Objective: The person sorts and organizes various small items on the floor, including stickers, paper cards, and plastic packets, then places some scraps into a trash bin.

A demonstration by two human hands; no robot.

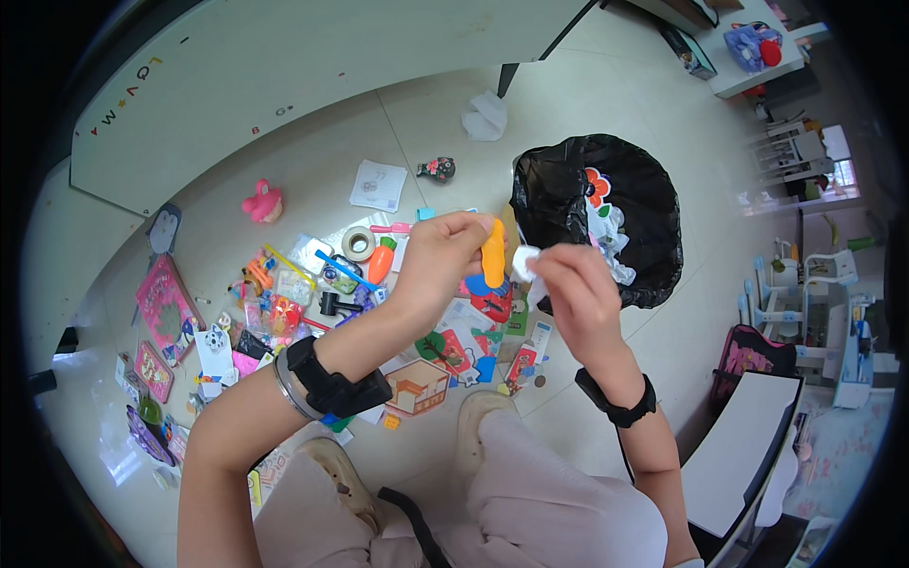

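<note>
My left hand (444,263) pinches the top of a flat orange-yellow strip-like piece (493,257) between thumb and fingers. Just to its right, my right hand (581,291) holds a crumpled white scrap (526,264), which looks like paper or tissue. Both hands are above the floor, close together. Beyond my right hand stands a bin lined with a black plastic bag (550,195), with crumpled white paper (611,234) and a red flower cutout (598,186) inside. Below my left hand lie a toy carrot (381,261), a tape roll (358,243) and a black toy hammer (337,304).
A white table (298,64) spans the upper left. On the floor are a pink toy (264,202), stacked paper cards (378,186), a crumpled tissue (486,116), a pink box (167,305) and a room-shaped cutout (419,387). A white-topped desk (742,447) stands at right.
</note>
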